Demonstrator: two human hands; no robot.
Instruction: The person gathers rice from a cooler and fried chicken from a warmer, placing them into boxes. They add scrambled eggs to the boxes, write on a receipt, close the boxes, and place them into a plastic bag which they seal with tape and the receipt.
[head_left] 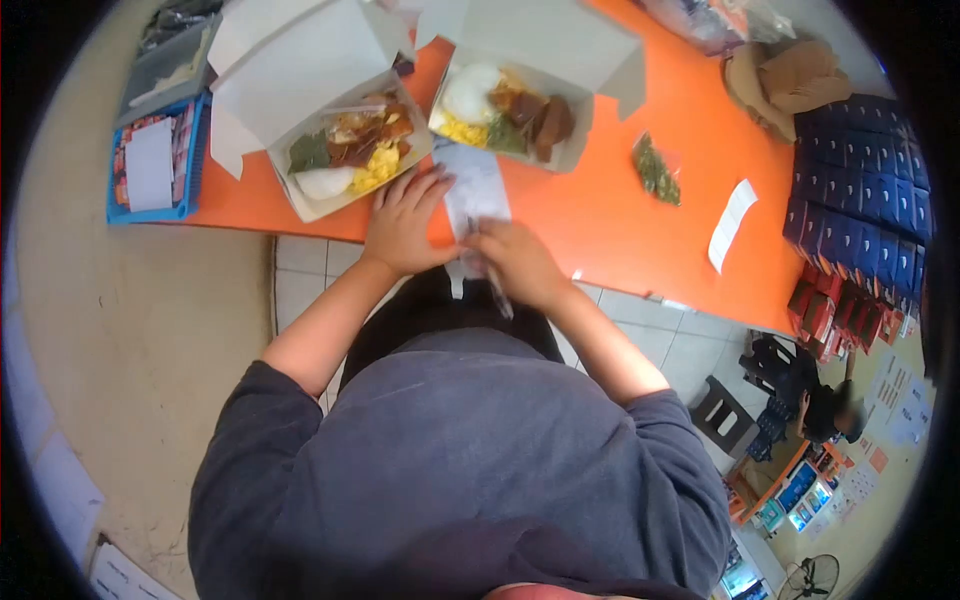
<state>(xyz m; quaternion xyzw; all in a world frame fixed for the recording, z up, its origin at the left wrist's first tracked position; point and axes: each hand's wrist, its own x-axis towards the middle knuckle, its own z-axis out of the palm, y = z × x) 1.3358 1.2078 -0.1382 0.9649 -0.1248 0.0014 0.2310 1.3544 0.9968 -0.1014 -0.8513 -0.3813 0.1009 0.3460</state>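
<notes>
Our left hand [405, 225] lies spread beside the white paper sheet [478, 185] at the worktop [600, 220] edge, while our right hand [520, 262] pinches its near end. It looks light, floppy and tearable, so it is best gripped by an edge.

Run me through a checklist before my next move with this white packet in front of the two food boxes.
1. Right hand grips the near end of the white packet: ok.
2. Left hand is flat with fingers spread at the packet's edge: ok.
3. Left hand actually pins the packet: cannot tell.
4. Left food box and right food box are both open: ok.
5. Packet lies on the orange table, outside both boxes: ok.
6. Packet's contents are identified: cannot tell.
</notes>
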